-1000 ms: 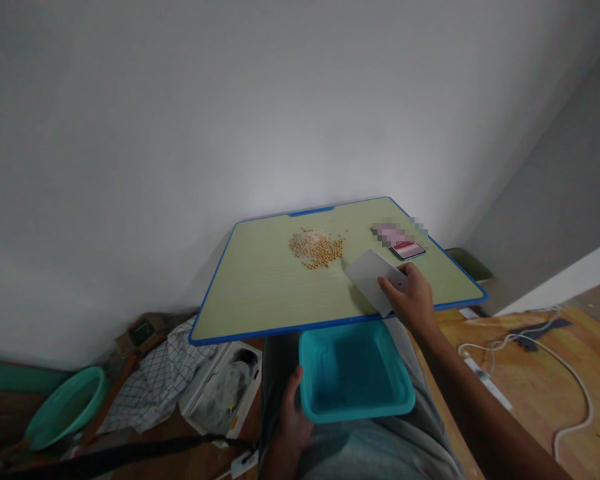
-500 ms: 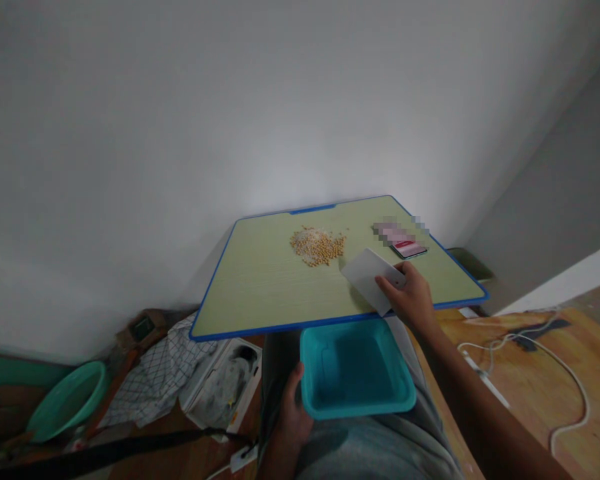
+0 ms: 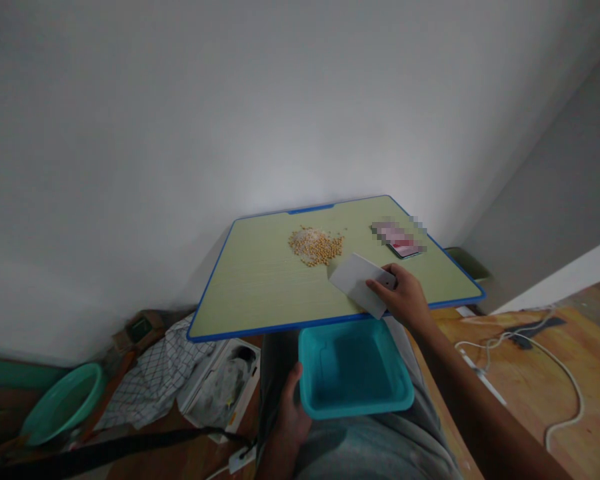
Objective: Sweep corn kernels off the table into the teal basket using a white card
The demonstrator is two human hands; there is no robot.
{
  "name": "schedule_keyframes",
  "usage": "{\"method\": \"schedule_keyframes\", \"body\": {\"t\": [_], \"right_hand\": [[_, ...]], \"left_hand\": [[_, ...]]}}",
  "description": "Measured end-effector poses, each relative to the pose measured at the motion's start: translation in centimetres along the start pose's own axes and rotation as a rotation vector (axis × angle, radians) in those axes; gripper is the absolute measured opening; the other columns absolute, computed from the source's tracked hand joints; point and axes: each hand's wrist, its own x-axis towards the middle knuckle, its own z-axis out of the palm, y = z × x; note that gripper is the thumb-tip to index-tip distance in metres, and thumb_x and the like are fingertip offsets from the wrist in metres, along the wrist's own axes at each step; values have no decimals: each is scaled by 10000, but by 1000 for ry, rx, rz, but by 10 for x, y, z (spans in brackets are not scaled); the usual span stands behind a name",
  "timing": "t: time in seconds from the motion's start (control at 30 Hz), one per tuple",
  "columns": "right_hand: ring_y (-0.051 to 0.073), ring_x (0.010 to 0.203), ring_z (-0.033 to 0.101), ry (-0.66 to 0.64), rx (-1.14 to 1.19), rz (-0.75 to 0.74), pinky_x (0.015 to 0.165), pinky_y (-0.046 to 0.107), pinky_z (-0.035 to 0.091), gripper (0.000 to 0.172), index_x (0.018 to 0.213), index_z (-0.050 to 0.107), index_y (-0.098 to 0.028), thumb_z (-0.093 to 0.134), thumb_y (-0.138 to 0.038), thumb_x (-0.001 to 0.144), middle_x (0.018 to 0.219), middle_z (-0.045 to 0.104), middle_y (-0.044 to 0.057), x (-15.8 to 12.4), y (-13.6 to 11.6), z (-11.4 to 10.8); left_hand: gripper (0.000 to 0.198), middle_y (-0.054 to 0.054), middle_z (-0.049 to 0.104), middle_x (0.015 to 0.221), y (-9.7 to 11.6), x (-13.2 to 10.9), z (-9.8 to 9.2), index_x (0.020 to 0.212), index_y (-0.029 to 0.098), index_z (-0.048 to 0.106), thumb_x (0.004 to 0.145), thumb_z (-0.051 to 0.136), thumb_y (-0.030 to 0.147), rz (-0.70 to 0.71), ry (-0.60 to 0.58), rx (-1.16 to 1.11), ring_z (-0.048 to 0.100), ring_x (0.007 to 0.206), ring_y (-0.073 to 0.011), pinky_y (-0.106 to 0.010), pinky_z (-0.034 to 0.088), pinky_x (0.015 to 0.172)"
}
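Broadly, the green table (image 3: 260, 293) carries a pile of beans and grains (image 3: 316, 245) near its far edge, and a teal tub (image 3: 355, 373) sits on the lap below the near edge. Sweeping well likely means keeping the white card (image 3: 356, 283) low and angled toward the tub. Right hand (image 3: 405, 300) pinches that card, fingers closed; left hand (image 3: 290, 417) curls on the tub's left wall.

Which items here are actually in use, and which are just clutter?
In use: right hand holding white card; bean pile; left hand on teal tub; table.
Lying about: phone; green basin; checked cloth; white cable.
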Motion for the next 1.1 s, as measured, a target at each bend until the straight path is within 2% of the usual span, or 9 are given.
{"method": "schedule_keyframes", "body": {"t": [0.07, 0.27, 0.37, 0.5, 0.67, 0.73, 0.8, 0.93, 1.1], "right_hand": [[227, 622, 593, -1, -9, -9, 572, 334, 421, 400, 864, 682, -243, 724, -624, 752, 706, 692, 40, 0, -1, 0], [228, 627, 613, -62, -7, -14, 581, 332, 437, 444, 925, 755, -217, 716, -620, 743, 705, 707, 47, 1, -4, -2], [226, 625, 615, -85, 3, -26, 581, 331, 437, 464, 938, 779, -205, 724, -620, 738, 721, 727, 55, 3, -5, -2], [218, 615, 613, -130, 30, -33, 559, 318, 435, 484, 970, 808, -188, 751, -611, 742, 731, 745, 56, 4, -3, -3], [232, 645, 648, -219, 94, -11, 533, 302, 448, 480, 989, 827, -191, 790, -605, 750, 755, 761, 58, 5, 0, -4], [230, 642, 642, -246, 122, -4, 524, 297, 446, 468, 985, 829, -203, 813, -602, 742, 749, 757, 50, 5, 1, -4], [226, 636, 635, -271, 142, 4, 516, 294, 440, 467, 988, 833, -209, 830, -600, 732, 749, 756, 44, 5, 1, -5], [204, 594, 600, -326, 140, 10, 495, 283, 402, 478, 986, 839, -204, 850, -600, 720, 707, 727, 25, 5, -2, -9], [178, 585, 559, -391, 177, 15, 494, 268, 365, 448, 932, 824, -200, 885, -584, 709, 671, 689, 5, 5, -3, -13]], "left_hand": [[813, -171, 830, 1037, 6, -14, 16, 983, 183, 774, 278, 1099, 425, -116, 26, -144, 634, 1487, -449, -438, 619, 1173], [567, -243, 804, 1233, 16, -28, 33, 1123, 86, 777, 635, 912, 343, -188, 32, -241, 641, 1485, -429, -474, 643, 1130], [590, -242, 807, 1221, 19, -32, 36, 998, 162, 728, 488, 971, 335, -182, 82, -234, 621, 1502, -452, -470, 651, 1119], [1033, -240, 804, 1247, 18, -32, 35, 1112, 134, 742, 195, 1101, 446, -160, 32, -142, 562, 1555, -474, -457, 636, 1150], [523, -232, 814, 1179, 17, -27, 34, 1036, 161, 739, 594, 916, 378, -166, 46, -195, 586, 1549, -419, -451, 621, 1161], [515, -248, 811, 1171, 18, -29, 36, 1110, 88, 760, 660, 844, 325, -181, 61, -230, 615, 1518, -414, -450, 625, 1156], [637, -253, 808, 1197, 19, -31, 38, 1154, 55, 766, 599, 895, 341, -182, 51, -237, 617, 1511, -430, -444, 636, 1143], [919, -251, 803, 1229, 20, -35, 41, 1083, 101, 781, 281, 1069, 444, -147, 14, -145, 574, 1542, -478, -472, 644, 1140], [830, -126, 803, 884, 13, -21, 25, 865, 232, 741, 167, 1115, 478, -123, 41, -108, 643, 1471, -471, -482, 600, 1208]]}}
